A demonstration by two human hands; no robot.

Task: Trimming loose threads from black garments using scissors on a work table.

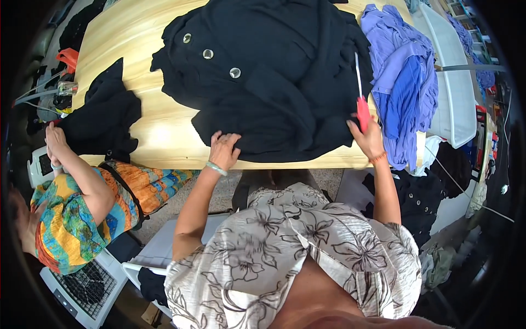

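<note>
Ok, my left hand (pixel 223 151) flat, fingers spread on black garment (pixel 268 82) at frame center; right hand (pixel 366 134) gripping red-handled screwdriver (pixel 361 98), center-right.

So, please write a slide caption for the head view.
Left hand presses black garment; right hand holds red-handled tool on wooden table.

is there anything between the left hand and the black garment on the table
Nothing visible: the left hand rests flat on the near edge of the black garment. The right hand holds a red-handled tool over the same cloth.
</note>
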